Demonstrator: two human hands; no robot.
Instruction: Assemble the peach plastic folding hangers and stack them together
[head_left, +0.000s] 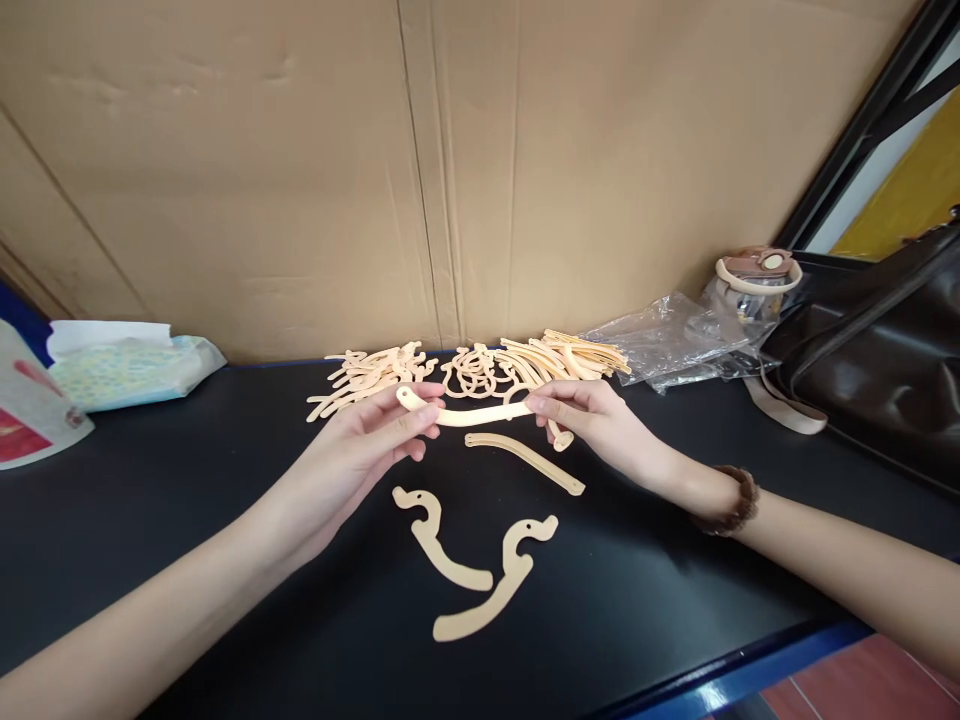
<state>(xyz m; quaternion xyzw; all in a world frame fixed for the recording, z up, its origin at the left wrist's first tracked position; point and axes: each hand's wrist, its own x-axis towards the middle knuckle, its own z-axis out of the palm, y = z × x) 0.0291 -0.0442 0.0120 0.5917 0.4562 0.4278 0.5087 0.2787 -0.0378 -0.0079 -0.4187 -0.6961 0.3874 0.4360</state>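
My left hand [382,425] pinches one end of a curved beige plastic arm [480,413], close to a small hole at its tip. The other end is between the thumb and fingers of my right hand [581,415], so the arm hangs level above the table. Under my right fingers a small rounded beige end [561,438] shows; whether I hold it too, I cannot tell. Just below lies a grooved beige arm [525,460]. Nearer to me are two flat arms with hooked, holed ends, a left one [450,560] and a right one [487,605].
Behind my hands lie piles of beige arms [375,375] and hook-shaped rings [474,372]. Clear plastic bags [675,335], a lidded bottle [757,280] and a dark bag [877,340] stand right. A tissue pack [135,370] sits left. Cardboard [300,180] walls the back.
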